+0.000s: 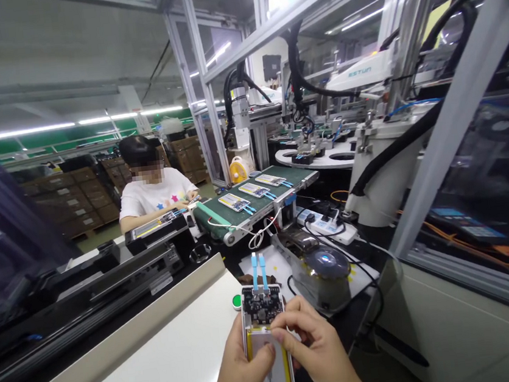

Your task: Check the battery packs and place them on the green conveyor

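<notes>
An open power bank (280, 360) is held nearly upright in front of me, showing a silver pouch battery with yellow edges. Above the battery sits a dark circuit board (262, 305), and two light-blue cable tabs (258, 270) stick out past its top. My left hand (240, 370) grips the case from the left, thumb lying on the battery. At the right edge, my right hand (316, 346) has thumb and forefinger pinched together by the seam of board and battery. What lies between those fingertips is too small to make out.
A white work surface (154, 356) with a raised rim lies at left, a green round button (236, 302) beside the power bank. Ahead, a green conveyor (276, 182) carries several similar units. A co-worker (157, 184) sits beyond. Cables, a power strip (327, 225) and a machine frame stand right.
</notes>
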`<action>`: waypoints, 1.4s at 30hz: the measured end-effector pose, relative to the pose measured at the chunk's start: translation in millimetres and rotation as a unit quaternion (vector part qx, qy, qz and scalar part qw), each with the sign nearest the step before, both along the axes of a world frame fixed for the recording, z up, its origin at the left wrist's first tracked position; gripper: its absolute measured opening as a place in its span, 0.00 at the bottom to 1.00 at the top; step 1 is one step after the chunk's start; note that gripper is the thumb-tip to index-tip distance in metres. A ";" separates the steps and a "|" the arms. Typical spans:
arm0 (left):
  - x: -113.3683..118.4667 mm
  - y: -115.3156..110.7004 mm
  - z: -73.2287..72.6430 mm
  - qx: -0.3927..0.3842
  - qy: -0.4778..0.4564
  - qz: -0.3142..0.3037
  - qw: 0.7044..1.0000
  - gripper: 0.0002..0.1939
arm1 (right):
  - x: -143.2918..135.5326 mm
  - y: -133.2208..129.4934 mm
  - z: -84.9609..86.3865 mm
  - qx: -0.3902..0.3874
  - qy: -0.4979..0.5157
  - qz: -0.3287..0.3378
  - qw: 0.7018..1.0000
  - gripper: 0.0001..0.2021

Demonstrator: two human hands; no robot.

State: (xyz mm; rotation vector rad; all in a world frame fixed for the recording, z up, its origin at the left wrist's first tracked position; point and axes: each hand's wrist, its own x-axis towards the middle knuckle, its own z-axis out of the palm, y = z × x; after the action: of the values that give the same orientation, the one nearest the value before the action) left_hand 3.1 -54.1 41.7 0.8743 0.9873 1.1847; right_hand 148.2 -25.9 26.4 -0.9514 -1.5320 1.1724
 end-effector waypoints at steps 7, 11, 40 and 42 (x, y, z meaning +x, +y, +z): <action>0.4 1.2 -3.4 0.015 0.015 0.018 1.000 0.26 | 2.7 -1.4 12.4 0.080 -0.105 -0.019 0.991 0.07; 0.5 2.0 -3.5 0.052 0.059 0.027 0.997 0.22 | 0.9 -0.4 18.8 0.117 -0.132 -0.031 0.984 0.05; 1.2 -3.1 -2.7 0.050 0.071 0.030 0.996 0.23 | -18.6 0.3 20.7 -0.281 0.293 0.066 0.911 0.19; 1.0 -1.2 -7.5 0.014 0.041 0.039 0.998 0.27 | -17.0 0.4 13.7 -0.255 0.297 0.092 0.916 0.21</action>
State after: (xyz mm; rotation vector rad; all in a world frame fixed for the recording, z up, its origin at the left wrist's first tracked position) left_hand 4.1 -55.3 34.2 0.9199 1.0819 1.2393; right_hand 131.1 -25.5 40.2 -0.6784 -0.8452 1.8521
